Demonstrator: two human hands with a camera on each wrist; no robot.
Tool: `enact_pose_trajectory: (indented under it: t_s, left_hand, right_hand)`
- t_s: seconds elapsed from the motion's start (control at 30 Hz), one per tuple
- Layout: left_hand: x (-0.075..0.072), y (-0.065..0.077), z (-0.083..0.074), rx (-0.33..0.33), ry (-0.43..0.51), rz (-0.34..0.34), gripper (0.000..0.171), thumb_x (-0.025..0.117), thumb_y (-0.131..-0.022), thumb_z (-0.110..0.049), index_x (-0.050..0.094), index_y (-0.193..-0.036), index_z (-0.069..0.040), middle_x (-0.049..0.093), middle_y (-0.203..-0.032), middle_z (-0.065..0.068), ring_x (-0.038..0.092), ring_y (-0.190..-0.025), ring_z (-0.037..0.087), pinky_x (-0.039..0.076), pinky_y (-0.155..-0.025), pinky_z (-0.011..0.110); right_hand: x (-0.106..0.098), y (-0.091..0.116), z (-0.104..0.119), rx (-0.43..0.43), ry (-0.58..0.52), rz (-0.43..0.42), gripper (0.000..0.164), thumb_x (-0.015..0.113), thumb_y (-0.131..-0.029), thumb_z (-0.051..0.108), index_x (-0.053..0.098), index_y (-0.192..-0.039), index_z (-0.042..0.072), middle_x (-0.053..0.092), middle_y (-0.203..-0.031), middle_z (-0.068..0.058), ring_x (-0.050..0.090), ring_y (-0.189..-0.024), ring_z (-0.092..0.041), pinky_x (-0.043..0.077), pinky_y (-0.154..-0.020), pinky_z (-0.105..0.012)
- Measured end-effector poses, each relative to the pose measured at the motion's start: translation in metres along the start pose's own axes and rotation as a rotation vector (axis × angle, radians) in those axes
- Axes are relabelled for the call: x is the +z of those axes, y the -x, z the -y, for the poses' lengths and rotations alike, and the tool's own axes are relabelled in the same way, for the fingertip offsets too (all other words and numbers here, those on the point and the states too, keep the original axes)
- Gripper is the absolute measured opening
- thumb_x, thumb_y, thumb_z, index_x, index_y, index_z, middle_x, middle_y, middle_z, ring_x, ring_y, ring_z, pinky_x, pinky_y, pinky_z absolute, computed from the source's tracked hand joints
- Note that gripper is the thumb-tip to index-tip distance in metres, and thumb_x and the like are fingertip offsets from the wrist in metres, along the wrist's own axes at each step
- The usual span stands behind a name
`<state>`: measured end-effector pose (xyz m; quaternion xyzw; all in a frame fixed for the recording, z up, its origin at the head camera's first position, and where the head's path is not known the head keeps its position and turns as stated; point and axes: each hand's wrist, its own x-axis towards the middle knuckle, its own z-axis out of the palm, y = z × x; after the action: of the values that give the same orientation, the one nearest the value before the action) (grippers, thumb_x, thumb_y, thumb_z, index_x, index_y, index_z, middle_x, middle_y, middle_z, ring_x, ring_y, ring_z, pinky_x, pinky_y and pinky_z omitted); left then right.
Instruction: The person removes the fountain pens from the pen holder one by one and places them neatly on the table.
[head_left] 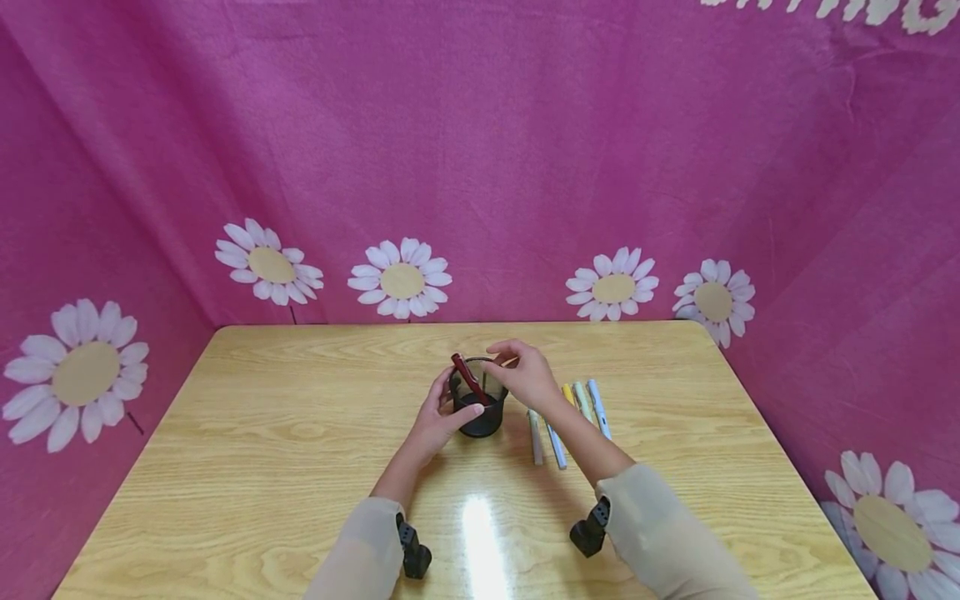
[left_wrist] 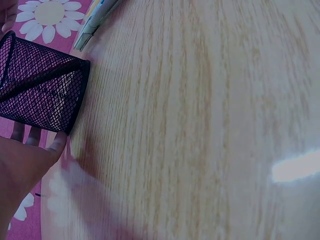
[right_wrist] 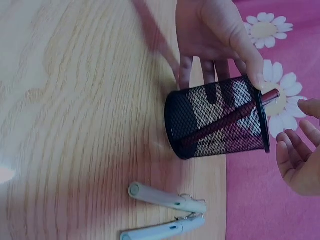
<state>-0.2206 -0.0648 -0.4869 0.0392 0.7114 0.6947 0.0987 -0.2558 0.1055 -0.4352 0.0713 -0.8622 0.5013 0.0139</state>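
A black mesh pen cup (head_left: 481,423) stands upright on the table, with a dark red pen (head_left: 470,379) leaning inside it. My left hand (head_left: 435,423) grips the cup from its left side; in the right wrist view its thumb lies at the rim and the other fingers go behind the mesh. Over the cup's right rim is my right hand (head_left: 527,379), fingers loosely bent. The right wrist view shows that right hand (right_wrist: 305,155) just off the cup's mouth, with nothing visible in its fingers. The left wrist view cuts off the cup's (left_wrist: 45,85) left part.
Several pens lie right of the cup, partly under my right forearm: a greyish one (head_left: 536,439), a blue-white one (head_left: 557,447), a yellow one (head_left: 567,392), a pale green one (head_left: 582,398) and a light blue one (head_left: 599,408). A pink flowered cloth (head_left: 480,167) hangs behind the wooden table (head_left: 300,417).
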Motion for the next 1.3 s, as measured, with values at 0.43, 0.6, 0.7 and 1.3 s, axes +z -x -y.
enact_pose_trajectory:
  t_s: [0.43, 0.6, 0.7, 1.3]
  left_hand:
    - [-0.001, -0.001, 0.0, -0.001, -0.013, 0.01, 0.077, 0.067, -0.085, -0.013, 0.023, -0.148, -0.018, 0.033, -0.146, 0.019, 0.031, -0.135, 0.037, 0.03, -0.107, 0.055]
    - [-0.002, -0.008, 0.012, 0.012, -0.026, -0.008, 0.076, 0.067, -0.085, -0.014, 0.025, -0.148, -0.02, 0.036, -0.145, 0.016, 0.033, -0.133, 0.035, 0.033, -0.106, 0.054]
    - [-0.002, -0.015, 0.024, 0.013, -0.039, -0.03, 0.077, 0.069, -0.083, -0.018, 0.026, -0.147, -0.025, 0.038, -0.143, 0.013, 0.036, -0.131, 0.034, 0.035, -0.104, 0.052]
    - [-0.001, -0.016, 0.027, 0.002, -0.021, -0.02, 0.08, 0.071, -0.082, -0.019, 0.025, -0.147, -0.025, 0.035, -0.146, 0.011, 0.032, -0.134, 0.033, 0.032, -0.107, 0.053]
  right_hand:
    - [0.017, -0.002, 0.006, 0.012, 0.014, 0.017, 0.029, 0.071, -0.083, 0.02, 0.066, -0.108, 0.007, 0.066, -0.09, -0.009, 0.061, -0.08, -0.018, 0.048, -0.063, -0.022]
    - [0.025, -0.005, 0.005, -0.022, 0.039, 0.011, 0.029, 0.07, -0.083, 0.019, 0.066, -0.108, 0.006, 0.067, -0.089, -0.01, 0.06, -0.081, -0.02, 0.048, -0.065, -0.023]
    - [0.03, -0.006, 0.005, -0.046, 0.06, -0.006, 0.029, 0.071, -0.082, 0.018, 0.066, -0.108, 0.005, 0.068, -0.089, -0.01, 0.062, -0.082, -0.021, 0.05, -0.068, -0.026]
    - [0.042, -0.012, 0.006, -0.045, 0.173, 0.012, 0.031, 0.068, -0.084, 0.018, 0.063, -0.112, 0.006, 0.063, -0.094, -0.011, 0.061, -0.085, -0.021, 0.05, -0.067, -0.028]
